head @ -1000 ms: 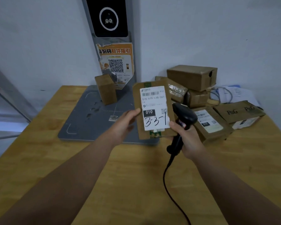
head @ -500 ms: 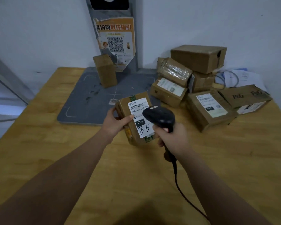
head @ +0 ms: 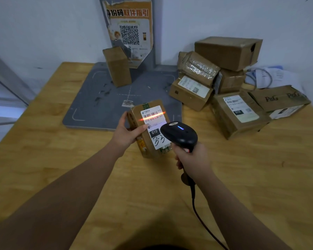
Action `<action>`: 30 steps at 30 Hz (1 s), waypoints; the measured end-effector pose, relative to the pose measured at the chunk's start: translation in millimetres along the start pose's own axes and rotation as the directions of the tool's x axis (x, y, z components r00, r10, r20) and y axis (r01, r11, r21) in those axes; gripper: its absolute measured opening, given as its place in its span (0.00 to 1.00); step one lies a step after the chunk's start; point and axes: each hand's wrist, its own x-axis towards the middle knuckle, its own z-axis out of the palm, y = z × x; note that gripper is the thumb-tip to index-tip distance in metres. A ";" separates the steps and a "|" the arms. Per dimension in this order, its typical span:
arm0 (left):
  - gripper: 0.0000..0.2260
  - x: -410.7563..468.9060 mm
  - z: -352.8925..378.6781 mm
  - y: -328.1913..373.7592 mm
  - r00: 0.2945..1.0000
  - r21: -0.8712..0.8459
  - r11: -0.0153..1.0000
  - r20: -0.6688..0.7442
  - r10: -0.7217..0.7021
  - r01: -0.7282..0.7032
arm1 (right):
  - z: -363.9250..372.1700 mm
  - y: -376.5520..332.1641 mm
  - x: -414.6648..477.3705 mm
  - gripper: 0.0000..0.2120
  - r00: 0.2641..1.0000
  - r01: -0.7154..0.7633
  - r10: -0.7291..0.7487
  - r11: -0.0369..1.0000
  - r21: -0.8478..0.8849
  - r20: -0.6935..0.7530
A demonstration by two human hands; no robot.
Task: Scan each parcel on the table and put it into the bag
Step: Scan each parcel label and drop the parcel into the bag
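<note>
My left hand (head: 127,134) grips a small brown parcel (head: 148,141) by its left side, holding it above the wooden table (head: 61,168) with its white label facing up. My right hand (head: 193,159) grips the handle of a black corded barcode scanner (head: 179,135), whose head points at the label. A red-orange scan line lies across the barcode at the label's top, and a blue light shows on the scanner. No bag is in view.
Several cardboard parcels (head: 229,91) are heaped at the back right, with a white plastic bag behind them. A grey scanning pad (head: 90,101) lies at the back centre, with one upright box (head: 117,66) on it. A QR-code poster (head: 130,31) hangs on a post at the wall.
The parcel came down from an upright, raised pose to a lower, tilted one. The scanner moved over the label and its red scan line now lies on the barcode.
</note>
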 end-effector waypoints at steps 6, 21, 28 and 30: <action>0.41 -0.4 0.1 -4.4 1.000 -0.003 1.000 -0.009 -0.006 0.006 | -2.9 2.4 -1.2 0.06 1.000 0.005 -0.006 0.999 0.034 0.027; 0.47 -141.8 -24.1 -86.3 0.925 -0.237 0.971 -0.365 -0.109 0.021 | 21.3 38.8 -80.9 0.05 0.900 -0.262 0.162 0.943 0.205 0.405; 0.41 -251.5 -97.9 -145.8 0.804 -0.283 0.958 -0.577 -0.143 -0.033 | 86.4 57.0 -153.8 0.09 0.818 -0.371 0.246 0.916 0.151 0.519; 0.39 -286.5 -118.9 -164.7 0.779 -0.300 0.953 -0.609 -0.150 -0.051 | 109.2 65.9 -172.9 0.09 0.804 -0.401 0.300 0.911 0.095 0.514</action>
